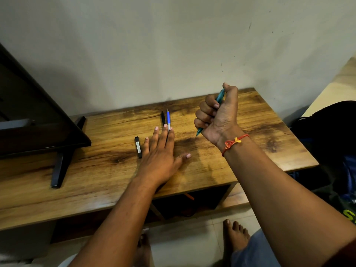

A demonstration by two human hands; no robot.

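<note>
My right hand (217,114) is raised above the wooden table (240,151) and grips a teal pen (220,97) in its fist, tip pointing down, thumb on the top end. My left hand (160,151) lies flat on the table with straight, spread fingers. Its fingertips touch the near ends of a black pen (163,118) and a blue pen (168,118), which lie side by side pointing toward the wall. A small black stick-shaped object (138,147) lies just left of my left hand.
A dark screen on a black stand (61,166) occupies the table's left part. The wall runs right behind the table. A dark bag (327,135) sits to the right. Below are an open shelf and my bare feet on tiled floor.
</note>
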